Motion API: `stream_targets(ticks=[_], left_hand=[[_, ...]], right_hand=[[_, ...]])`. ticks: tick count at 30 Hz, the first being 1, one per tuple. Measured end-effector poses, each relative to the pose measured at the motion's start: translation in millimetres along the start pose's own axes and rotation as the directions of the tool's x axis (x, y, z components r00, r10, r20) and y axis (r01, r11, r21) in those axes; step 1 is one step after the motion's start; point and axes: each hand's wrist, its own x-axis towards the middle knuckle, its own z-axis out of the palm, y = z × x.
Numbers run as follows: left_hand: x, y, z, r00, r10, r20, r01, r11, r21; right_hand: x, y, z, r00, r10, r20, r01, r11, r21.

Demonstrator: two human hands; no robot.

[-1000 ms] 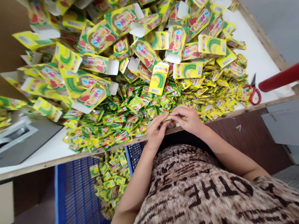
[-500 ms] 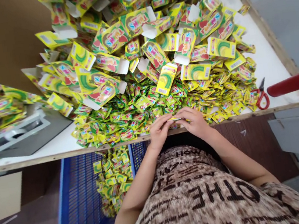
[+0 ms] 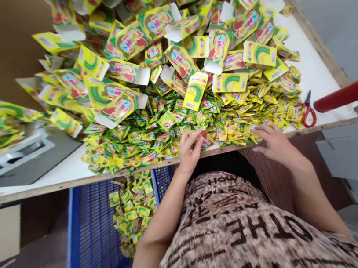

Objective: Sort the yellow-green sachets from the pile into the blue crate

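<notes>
My left hand (image 3: 188,151) is at the table's front edge, thumb and fingers pinched on a small green and yellow packet (image 3: 203,134) that shows some red. Much of this packet is hidden by the fingers. My right hand (image 3: 276,143) is apart from it, to the right, with fingers spread and nothing visible in them. Its fingertips are over the front of a heap of small yellow packets (image 3: 231,129). Green packets (image 3: 136,138) are heaped left of the middle. Behind them lie many small printed boxes (image 3: 194,91), several with white flaps open.
Red-handled scissors (image 3: 309,115) lie at the right, beside a red bar (image 3: 349,91). A grey tape dispenser (image 3: 12,159) stands at the left. Below the table edge (image 3: 105,177) is a blue crate (image 3: 91,235) holding packed yellow boxes or packets (image 3: 134,207).
My hands were together on a thin flat item. The right hand has let go and moved right, opening its fingers. The left hand has stayed near the same place. The view has shifted slightly.
</notes>
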Motion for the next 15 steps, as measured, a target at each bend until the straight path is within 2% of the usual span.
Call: stream_targets(ticks=[1,2,3,5,7,9,10,11,13,15], left_hand=[[1.7,3.7,-5.1,0.996,-0.067,-0.064,0.063,0.996,-0.064],[2.7,7.3,-13.4,0.987,-0.139,-0.081,0.127,0.982,-0.141],[2.5,10.5,-25.3,0.979,-0.202,-0.041,0.189,0.959,-0.213],[-4.2,13.6,-59.5,0.945,-0.282,0.163,0.318,0.908,-0.272],[-22.7,10.0,-103.0,0.853,-0.351,0.387,0.442,0.879,-0.179],[-53.5,-2.0,-147.0,0.718,-0.484,0.500,0.557,0.830,0.002],[-72.5,-10.7,-166.6,0.650,-0.570,0.503,0.612,0.785,0.099],[-92.9,-20.3,-183.7,0.584,-0.658,0.474,0.657,0.727,0.199],[-134.5,-39.3,-210.2,0.461,-0.822,0.334,0.696,0.569,0.438],[-171.3,-53.0,-227.9,0.359,-0.924,0.131,0.681,0.355,0.641]], right_hand=[[-7.4,17.4,-3.4,0.999,0.022,0.034,-0.022,1.000,0.011],[-13.1,33.0,-5.0,0.998,0.036,0.047,-0.038,0.998,0.049],[-16.2,45.8,-5.9,0.998,0.052,0.046,-0.056,0.994,0.098],[-12.3,59.0,-8.3,0.993,0.112,-0.025,-0.106,0.977,0.187],[6.0,50.1,-13.0,0.973,0.179,-0.143,-0.141,0.961,0.238],[37.2,16.1,-16.0,0.969,0.160,-0.190,-0.103,0.955,0.279],[56.8,-8.6,-14.9,0.993,0.059,-0.099,-0.024,0.946,0.322],[78.5,-36.4,-11.4,0.998,-0.061,-0.004,0.058,0.923,0.381],[126.7,-93.6,3.9,0.943,-0.322,0.089,0.254,0.864,0.435],[175.7,-141.6,27.9,0.842,-0.519,0.148,0.431,0.811,0.396]])
